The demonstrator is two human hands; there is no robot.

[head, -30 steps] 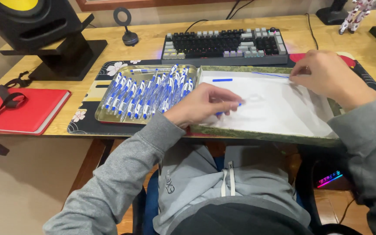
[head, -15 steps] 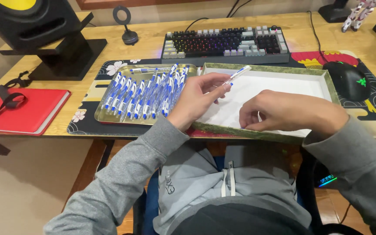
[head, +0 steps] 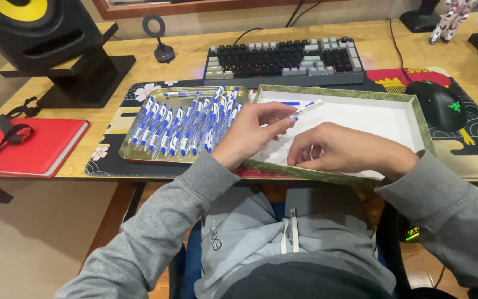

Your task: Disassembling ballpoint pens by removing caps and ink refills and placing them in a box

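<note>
Pen (head: 307,107), white with blue marks, sits pinched between the fingertips of the left hand (head: 253,132), pointing up and to the right over the near-left part of the white box (head: 394,119). That hand's fingers are closed on the pen's lower end, with the wrist crossing the box's left wall. The right hand (head: 341,149) lies palm down inside the box just beside the left one, fingers curled toward the box floor; whether it grips anything I cannot tell, since the fingertips are hidden under the hand. A small blue piece (head: 290,103) lies on the box floor near the far-left corner, apart from both hands. Left of the box, touching or nearly touching its wall, stands a gold tray (head: 134,158) filled with a row of blue-and-white pens (head: 186,124) lying side by side at a slant. Both box and tray rest on a patterned desk mat (head: 106,160). Beyond them is a keyboard (head: 283,58) with lit keys, and a black mouse (head: 441,105) sits on the mat to the right of the box. A red notebook (head: 34,147) lies at the left of the desk, well apart, near a black speaker (head: 40,27) on a stand.
</note>
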